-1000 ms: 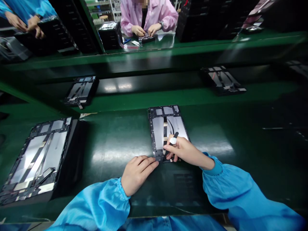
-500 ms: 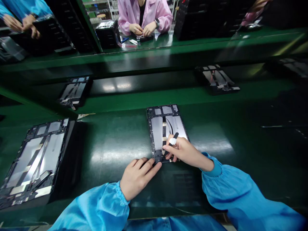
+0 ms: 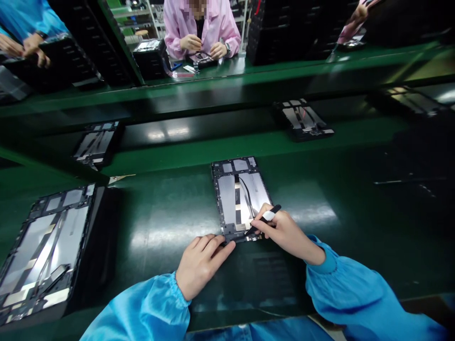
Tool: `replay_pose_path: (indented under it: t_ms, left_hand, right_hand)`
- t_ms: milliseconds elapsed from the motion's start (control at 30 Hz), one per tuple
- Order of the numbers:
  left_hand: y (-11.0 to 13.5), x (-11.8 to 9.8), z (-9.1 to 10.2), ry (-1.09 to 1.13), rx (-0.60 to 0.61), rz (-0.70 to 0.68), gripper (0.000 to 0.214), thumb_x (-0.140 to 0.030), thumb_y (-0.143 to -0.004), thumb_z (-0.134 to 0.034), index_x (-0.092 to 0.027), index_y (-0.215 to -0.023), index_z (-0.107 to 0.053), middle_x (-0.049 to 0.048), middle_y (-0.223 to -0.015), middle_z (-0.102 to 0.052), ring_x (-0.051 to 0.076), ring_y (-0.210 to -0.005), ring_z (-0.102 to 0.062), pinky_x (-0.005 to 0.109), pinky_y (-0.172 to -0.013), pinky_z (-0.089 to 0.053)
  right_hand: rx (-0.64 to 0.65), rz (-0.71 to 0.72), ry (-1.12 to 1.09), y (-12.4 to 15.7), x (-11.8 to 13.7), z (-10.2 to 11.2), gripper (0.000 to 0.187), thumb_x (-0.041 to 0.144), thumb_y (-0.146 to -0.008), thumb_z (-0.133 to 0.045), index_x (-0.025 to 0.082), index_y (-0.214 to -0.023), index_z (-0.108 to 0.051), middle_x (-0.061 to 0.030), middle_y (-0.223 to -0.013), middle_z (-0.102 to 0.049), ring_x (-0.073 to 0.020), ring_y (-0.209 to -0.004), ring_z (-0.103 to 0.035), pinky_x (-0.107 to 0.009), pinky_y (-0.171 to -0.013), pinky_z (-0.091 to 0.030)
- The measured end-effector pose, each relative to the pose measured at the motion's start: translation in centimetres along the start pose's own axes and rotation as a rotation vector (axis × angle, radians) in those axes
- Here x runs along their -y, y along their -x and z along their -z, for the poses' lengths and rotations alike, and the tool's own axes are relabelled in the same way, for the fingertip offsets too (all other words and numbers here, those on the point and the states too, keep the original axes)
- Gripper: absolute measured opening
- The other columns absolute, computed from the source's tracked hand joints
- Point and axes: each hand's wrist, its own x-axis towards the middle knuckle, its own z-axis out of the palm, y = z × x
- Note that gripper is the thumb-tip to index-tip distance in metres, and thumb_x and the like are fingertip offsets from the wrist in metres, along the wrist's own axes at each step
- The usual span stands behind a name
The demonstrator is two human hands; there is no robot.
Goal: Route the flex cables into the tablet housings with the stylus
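An opened tablet [image 3: 227,187] lies flat on the green bench in front of me, with its silver inside, dark frame and ribbon cables showing. My left hand [image 3: 202,260] rests with fingers stretched out, their tips touching the tablet's lower left corner. My right hand [image 3: 280,229] pinches a pair of black tweezers [image 3: 275,209] with a white patch near the upper end. The tweezers' tip meets the tablet's lower edge strip, right of my left fingertips. Whatever small part the tip may touch there is too small to tell.
At the left stands a stack of opened tablets [image 3: 73,227]. Farther back on the belt lie more opened tablets [image 3: 97,142], [image 3: 302,118]. Across the bench a co-worker in a pink coat [image 3: 227,33] works beside dark stacks [image 3: 277,38]; a blue-sleeved co-worker [image 3: 35,14] is at upper left.
My right hand has shifted right and slightly down, and the tweezers now slant lower across the tablet's bottom strip. My left hand keeps its place. The whole view has shifted slightly.
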Motion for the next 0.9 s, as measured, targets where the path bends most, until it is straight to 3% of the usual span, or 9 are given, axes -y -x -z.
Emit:
replay_pose_path:
  t_ms: [467, 767, 833, 900]
  left_hand:
    - [0.1, -0.1, -0.7, -0.034, 0.029, -0.006, 0.04, -0.013, -0.102, -0.03, -0.019, -0.133, -0.053, 0.0106, -0.118, -0.061, 0.023, -0.104, -0.056, 0.034, -0.081, -0.048]
    - [-1.4, -0.9, -0.9, 0.005, 0.122, 0.091, 0.043, -0.014, -0.096, -0.046, -0.029, -0.136, -0.051, 0.0118, -0.119, -0.056, 0.024, -0.096, -0.057, 0.038, -0.077, -0.053]
    - [-1.5, -0.4, -0.8, 0.044, 0.127, 0.077, 0.044, -0.013, -0.095, -0.046, -0.029, -0.136, -0.05, 0.0121, -0.122, -0.056, 0.024, -0.097, -0.058, 0.038, -0.077, -0.054]
    - [-1.2, 0.5, -0.7, 0.132, 0.088, 0.031, 0.04, -0.013, -0.098, -0.042, -0.026, -0.134, -0.052, 0.0115, -0.128, -0.056, 0.023, -0.104, -0.057, 0.038, -0.082, -0.054]
  right_hand:
    - [-0.009, -0.027, -0.067, -0.1, -0.2, 0.0, 0.023, 0.04, -0.091, -0.064, 0.022, -0.078, -0.057, 0.001, -0.065, -0.065, -0.0194, -0.061, -0.067, -0.028, -0.051, -0.05]
    - [-0.016, 0.001, -0.019, -0.1, -0.3, -0.1, 0.024, 0.042, -0.093, -0.061, 0.023, -0.078, -0.056, 0.0006, -0.064, -0.063, -0.0201, -0.059, -0.066, -0.029, -0.051, -0.05]
    - [-0.066, 0.02, -0.031, 0.1, -0.8, -0.1, 0.029, 0.046, -0.092, -0.061, 0.023, -0.076, -0.055, -0.0001, -0.065, -0.06, -0.02, -0.058, -0.064, -0.03, -0.052, -0.051]
    - [-0.236, 0.05, -0.069, 0.2, -1.6, 0.0, 0.033, 0.052, -0.09, -0.061, 0.023, -0.075, -0.054, -0.0022, -0.069, -0.061, -0.0218, -0.064, -0.064, -0.033, -0.06, -0.054]
